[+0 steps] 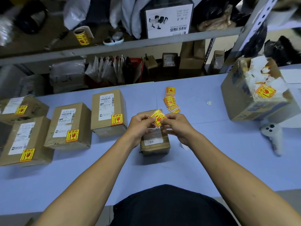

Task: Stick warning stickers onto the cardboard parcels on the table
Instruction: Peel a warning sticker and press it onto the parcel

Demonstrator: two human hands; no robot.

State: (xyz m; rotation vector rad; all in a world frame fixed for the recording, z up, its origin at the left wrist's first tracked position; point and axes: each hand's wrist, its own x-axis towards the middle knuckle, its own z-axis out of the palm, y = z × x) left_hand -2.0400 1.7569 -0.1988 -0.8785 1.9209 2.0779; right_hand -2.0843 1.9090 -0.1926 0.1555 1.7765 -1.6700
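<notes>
Both hands, left hand (141, 123) and right hand (175, 123), pinched one warning sticker (157, 117) above the small parcel (154, 145) on the table (211, 160). Peeling its backing cleanly, then pressing it flat onto bare cardboard, would serve best.

There is a single wide-angle view, from the person's head, tilted forward and down over the pale blue table (203, 160). It sits close above both forearms, takes in the near table edge below, and reaches the metal shelves (114, 44) behind, bending at the edges
</notes>
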